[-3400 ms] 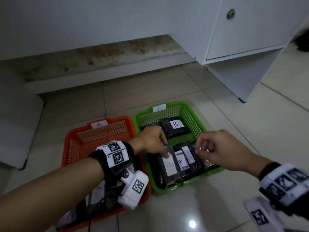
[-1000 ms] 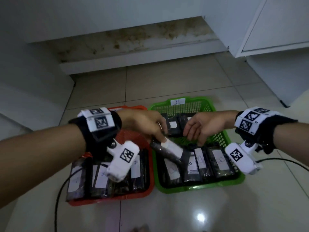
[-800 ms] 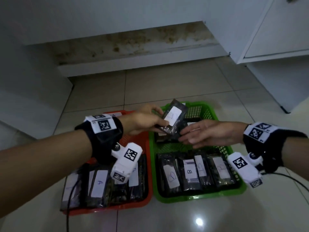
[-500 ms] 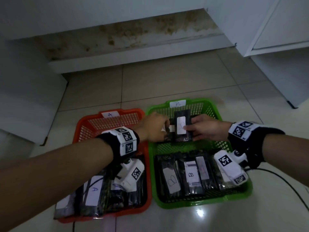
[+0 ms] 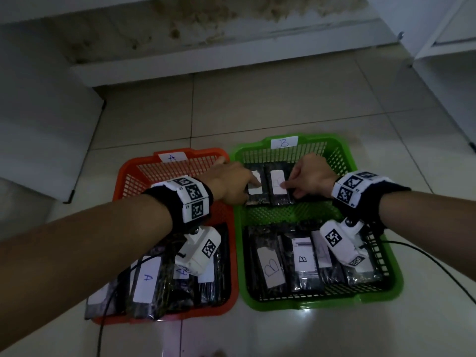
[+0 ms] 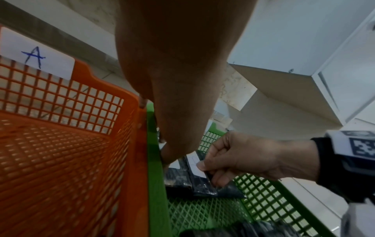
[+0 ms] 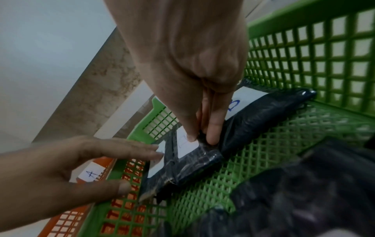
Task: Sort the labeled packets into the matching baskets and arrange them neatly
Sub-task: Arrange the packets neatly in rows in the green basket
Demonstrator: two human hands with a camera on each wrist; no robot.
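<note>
Two plastic mesh baskets sit side by side on the tiled floor [image 5: 257, 104]: an orange basket [image 5: 134, 176] with a white tag marked A on its far rim, and a green basket [image 5: 342, 161] to its right with a tag marked B.

The packets are flat, dark, shiny wrapped bundles, each with a white paper label on top. In the far part of the green basket lie three of them side by side. The left hand [image 5: 231, 185] reaches across the rim between the baskets with fingers stretched out nearly straight, fingertips resting on the label of the left packet [image 5: 253, 199]. The right hand [image 5: 309, 180] has its fingers curled down and pinches the middle packet [image 5: 278, 185] at its near right edge, thumb on the white label, which bears a faint blue letter, seemingly a B. A third packet [image 7: 263, 112] lies to the right of it, its label showing part of a blue letter.

At the near end of the green basket a row of packets [image 5: 296, 261] lies flat with B labels. The near end of the orange basket holds another row [image 5: 146, 279] with A labels.
</note>
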